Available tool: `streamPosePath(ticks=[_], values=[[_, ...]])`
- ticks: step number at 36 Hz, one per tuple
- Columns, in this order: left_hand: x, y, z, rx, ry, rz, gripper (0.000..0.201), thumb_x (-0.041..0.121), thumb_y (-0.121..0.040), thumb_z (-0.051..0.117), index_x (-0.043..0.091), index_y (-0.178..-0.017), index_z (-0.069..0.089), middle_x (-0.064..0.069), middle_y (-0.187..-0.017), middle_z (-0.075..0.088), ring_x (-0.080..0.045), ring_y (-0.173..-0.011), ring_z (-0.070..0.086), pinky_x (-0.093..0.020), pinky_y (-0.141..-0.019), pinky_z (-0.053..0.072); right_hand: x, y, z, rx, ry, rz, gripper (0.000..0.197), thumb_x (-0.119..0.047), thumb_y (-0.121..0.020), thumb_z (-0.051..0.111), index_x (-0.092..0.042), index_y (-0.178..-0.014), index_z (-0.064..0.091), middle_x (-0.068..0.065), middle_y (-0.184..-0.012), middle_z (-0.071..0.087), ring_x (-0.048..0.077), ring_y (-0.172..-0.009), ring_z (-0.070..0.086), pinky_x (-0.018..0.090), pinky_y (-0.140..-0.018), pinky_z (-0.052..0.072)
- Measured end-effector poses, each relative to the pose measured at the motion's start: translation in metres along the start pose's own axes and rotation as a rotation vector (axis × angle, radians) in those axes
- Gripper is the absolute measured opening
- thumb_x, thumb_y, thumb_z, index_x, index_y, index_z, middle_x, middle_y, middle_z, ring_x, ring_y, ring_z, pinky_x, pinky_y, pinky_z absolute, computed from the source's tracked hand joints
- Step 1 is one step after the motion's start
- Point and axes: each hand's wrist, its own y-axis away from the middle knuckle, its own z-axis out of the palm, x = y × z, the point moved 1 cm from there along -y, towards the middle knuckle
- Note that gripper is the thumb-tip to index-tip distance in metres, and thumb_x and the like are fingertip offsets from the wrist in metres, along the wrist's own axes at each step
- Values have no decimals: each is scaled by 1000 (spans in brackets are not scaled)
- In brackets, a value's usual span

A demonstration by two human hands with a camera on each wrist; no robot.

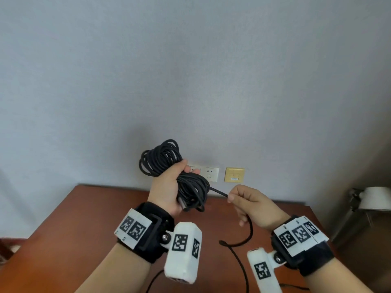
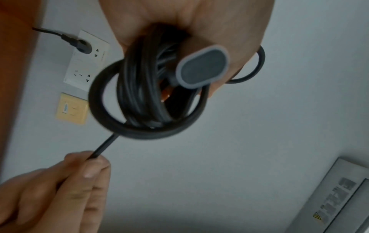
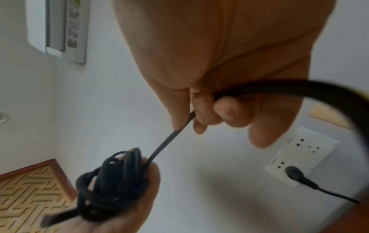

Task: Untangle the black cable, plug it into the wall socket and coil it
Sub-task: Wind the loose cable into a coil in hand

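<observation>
Above table [image 1: 84,218], two hands – one cable [image 1: 160,159]

One black cable [image 1: 169,163], two hands [image 1: 167,187], three wall plates [image 1: 234,174].

In the head view my left hand [image 1: 167,187] covers the left part of the wall socket [image 1: 209,174], so the plug [image 2: 82,45] cannot be seen there. The black cable [image 1: 239,259] runs off the bottom edge of that view past my wrist. The printing on the grey panel [image 2: 339,193] at the left wrist view's corner is too blurred to read.
</observation>
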Motion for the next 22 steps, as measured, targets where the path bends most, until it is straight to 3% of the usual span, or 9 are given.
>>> streamPosePath(ticks=[2, 6, 8, 10, 12, 15, 19, 21, 22], values=[[3, -1, -1, 18, -4, 36, 29, 18, -93, 58, 11, -65, 51, 1, -55, 60, -16, -79, 66, -30, -53, 56, 5, -1, -5, 70, -1, 57, 21, -23, -93, 56, -8, -78, 51, -2, -50, 38, 13, -44, 37, 32, -52, 50], [1, -3, -3, 34, -50, 83, 28, 17, -92, 60, 11, -66, 53, 4, -56, 60, -15, -79, 66, -32, -63, 58, 16, -2, -16, 294, 362, 108, 45, -53, -79, 65, -10, -71, 55, -6, -52, 43, 9, -48, 40, 25, -52, 35], [-2, -4, -4, 49, -79, 114, 27, 15, -92, 60, 11, -66, 53, 4, -55, 60, -14, -76, 65, -32, -67, 57, 17, -3, -17, 331, 457, 90, 43, -56, -78, 64, -13, -74, 56, -7, -55, 47, 10, -52, 44, 24, -53, 35], [-5, -4, -4, 73, -118, 152, 27, 14, -92, 61, 11, -66, 54, 4, -53, 60, -15, -71, 64, -33, -72, 55, 14, -4, -16, 354, 457, -2, 29, -46, -84, 62, -19, -76, 53, -7, -55, 47, 7, -51, 43, 23, -53, 35], [-4, -5, -5, 93, -177, 197, 28, 12, -92, 61, 10, -64, 54, 4, -51, 60, -15, -69, 64, -28, -67, 54, 7, -5, -16, 357, 416, -113, 15, -27, -88, 61, -20, -79, 52, -4, -58, 49, 6, -52, 43, 23, -55, 38], [-1, -6, -6, 94, -296, 240, 28, 11, -90, 64, 9, -63, 57, 3, -53, 63, -14, -67, 67, -26, -62, 53, -5, -3, -19, 319, 406, -284, 18, -5, -89, 55, -22, -82, 55, -4, -70, 56, 8, -61, 50, 18, -61, 41], [-4, -4, -7, 4, -564, 240, 23, 15, -85, 69, 7, -64, 67, -5, -64, 68, -21, -67, 65, -32, -68, 51, -21, 0, -20, 220, 517, -541, 17, -9, -88, 55, -19, -93, 67, -9, -82, 57, 7, -75, 55, 14, -68, 42], [-8, 0, -5, -75, -624, 205, 12, 18, -81, 75, 6, -80, 73, -6, -76, 72, -22, -73, 66, -30, -68, 52, -28, 1, -18, 211, 495, -623, 17, -8, -88, 57, -17, -94, 70, -11, -83, 56, 4, -75, 55, 12, -70, 42], [-11, 1, -4, -119, -646, 175, 18, 21, -78, 78, 7, -89, 74, -4, -82, 74, -19, -75, 68, -29, -68, 54, -31, 1, -17, 229, 472, -656, 17, -8, -87, 58, -17, -95, 71, -12, -83, 56, 4, -74, 56, 13, -70, 43]])
